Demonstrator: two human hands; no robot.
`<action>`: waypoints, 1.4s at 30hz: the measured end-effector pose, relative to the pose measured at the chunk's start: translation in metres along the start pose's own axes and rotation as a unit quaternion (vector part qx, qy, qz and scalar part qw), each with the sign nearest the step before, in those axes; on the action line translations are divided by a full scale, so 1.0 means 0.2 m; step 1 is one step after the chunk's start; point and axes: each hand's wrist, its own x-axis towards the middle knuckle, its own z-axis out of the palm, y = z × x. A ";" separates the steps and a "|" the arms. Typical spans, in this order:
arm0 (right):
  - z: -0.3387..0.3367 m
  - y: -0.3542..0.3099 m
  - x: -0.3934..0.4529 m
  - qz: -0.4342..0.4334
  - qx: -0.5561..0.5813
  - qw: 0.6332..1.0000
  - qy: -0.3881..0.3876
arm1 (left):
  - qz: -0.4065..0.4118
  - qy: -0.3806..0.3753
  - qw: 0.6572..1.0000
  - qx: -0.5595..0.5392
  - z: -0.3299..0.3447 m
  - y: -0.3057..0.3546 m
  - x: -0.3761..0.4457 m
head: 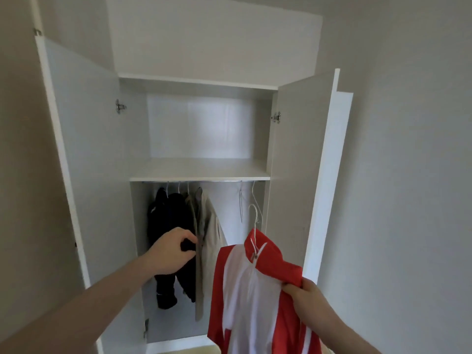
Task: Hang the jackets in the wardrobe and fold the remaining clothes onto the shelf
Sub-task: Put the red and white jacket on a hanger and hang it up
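Head view: we see a white wardrobe (199, 139) with both doors open; a shelf (201, 172) sits above the rail (204, 181); on the rail's left part hang a black jacket (168, 221) and, just beside it, a beige jacket (208, 233), each on a white hanger; two spare hangers (247, 200) hang further right. Our left hand (171, 251) reaches into the wardrobe, grip clamped on a fold of the black jacket at its edge, close against the beige one. Our right hand (310, 300) is lower right, in front of the wardrobe, grip pinched on the shoulder of a red and white jacket (252, 297); that jacket is on a white hanger (255, 221) whose hook stands free, apart from the rail, near the right door (293, 162); zip looks closed at the collar; lower hem runs out of frame. Grey walls (408, 149) on both sides.
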 end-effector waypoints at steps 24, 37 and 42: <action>0.69 -0.09 1.78 0.016 -0.018 0.996 0.084 | -0.012 0.042 0.994 0.097 -0.46 -0.82 1.63; 0.99 -0.12 2.49 -0.008 -0.077 0.994 0.077 | -0.079 0.026 0.986 0.144 -0.37 -0.99 2.32; 1.04 -0.09 2.79 -0.015 -0.102 0.993 0.055 | -0.145 0.003 0.983 0.110 -0.30 -1.08 2.52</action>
